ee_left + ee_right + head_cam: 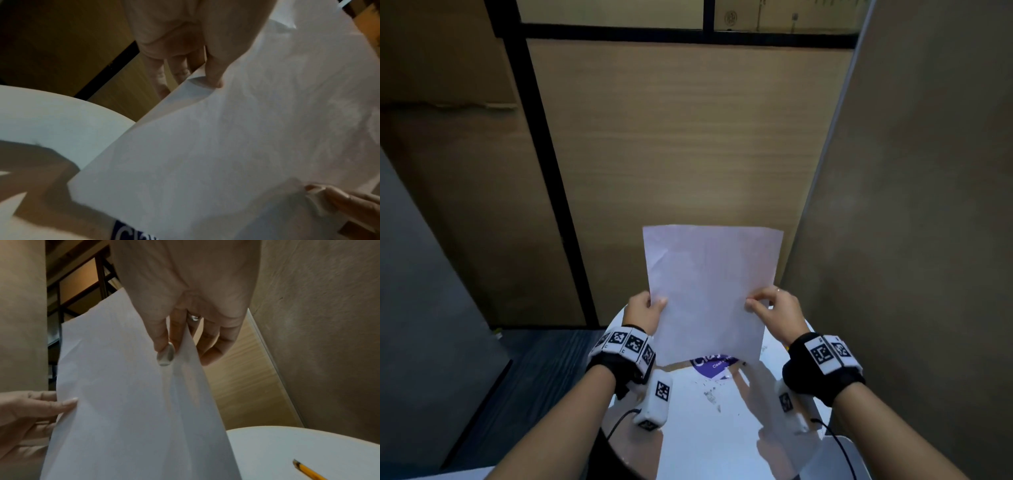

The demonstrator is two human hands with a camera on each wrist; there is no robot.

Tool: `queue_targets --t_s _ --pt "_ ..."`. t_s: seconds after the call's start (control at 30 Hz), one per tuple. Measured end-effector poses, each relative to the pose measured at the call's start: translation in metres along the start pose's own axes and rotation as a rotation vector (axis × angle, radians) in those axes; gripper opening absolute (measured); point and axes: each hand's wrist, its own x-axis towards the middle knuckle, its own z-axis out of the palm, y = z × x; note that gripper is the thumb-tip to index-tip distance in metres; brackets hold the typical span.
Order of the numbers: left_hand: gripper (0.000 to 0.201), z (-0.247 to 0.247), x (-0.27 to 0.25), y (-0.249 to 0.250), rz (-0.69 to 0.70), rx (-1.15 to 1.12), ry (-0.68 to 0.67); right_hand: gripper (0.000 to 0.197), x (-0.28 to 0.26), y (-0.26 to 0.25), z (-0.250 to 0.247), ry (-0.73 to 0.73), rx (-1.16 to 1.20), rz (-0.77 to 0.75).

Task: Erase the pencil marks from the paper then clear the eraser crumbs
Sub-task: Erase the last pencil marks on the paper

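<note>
A white sheet of paper (709, 291) is held up off the round white table (698, 428), tilted steeply with its lower edge nearest me. My left hand (645, 310) pinches its left edge (209, 76), thumb on the near face. My right hand (774, 308) pinches the right edge (170, 352) between thumb and fingers. No pencil marks show on the paper (127, 394). Dark eraser crumbs (712, 394) lie scattered on the table below the sheet. The eraser itself is out of sight.
A purple printed label (714, 365) sits on the table under the sheet's lower edge. A yellow pencil (308, 470) lies on the table to the right. A wood-panel wall (688, 137) stands close behind, a grey wall (911, 205) to the right.
</note>
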Motion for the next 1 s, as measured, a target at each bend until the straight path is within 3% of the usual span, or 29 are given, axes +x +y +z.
queue_targets --t_s 0.1,0.2,0.33,0.4,0.53,0.67,0.83,1.0 --pt "0.002 -0.002 0.01 0.005 0.03 -0.066 0.02 0.013 0.013 -0.009 -0.011 0.006 0.023 0.006" --pt "0.011 0.001 0.024 0.001 0.026 -0.021 0.04 0.013 0.022 -0.012 -0.015 -0.001 0.086 0.053" --pt "0.004 0.01 0.029 -0.007 -0.028 0.011 0.117 0.008 0.027 -0.003 -0.009 -0.016 0.232 0.183" --pt "0.013 0.018 0.027 -0.02 -0.086 0.051 0.12 0.01 0.024 0.008 0.001 -0.066 0.225 0.258" --pt "0.029 0.031 0.019 -0.053 -0.212 0.115 0.07 0.012 0.005 0.036 0.027 -0.114 0.209 0.387" --pt "0.031 0.039 0.01 -0.082 -0.292 0.198 0.003 0.014 -0.008 0.063 0.047 -0.183 0.148 0.484" --pt "0.032 0.048 0.003 -0.09 -0.336 0.305 -0.096 0.016 -0.013 0.083 0.062 -0.238 0.014 0.522" --pt "0.047 0.056 0.009 -0.093 -0.35 0.389 -0.147 0.016 -0.007 0.082 0.067 -0.255 -0.1 0.505"
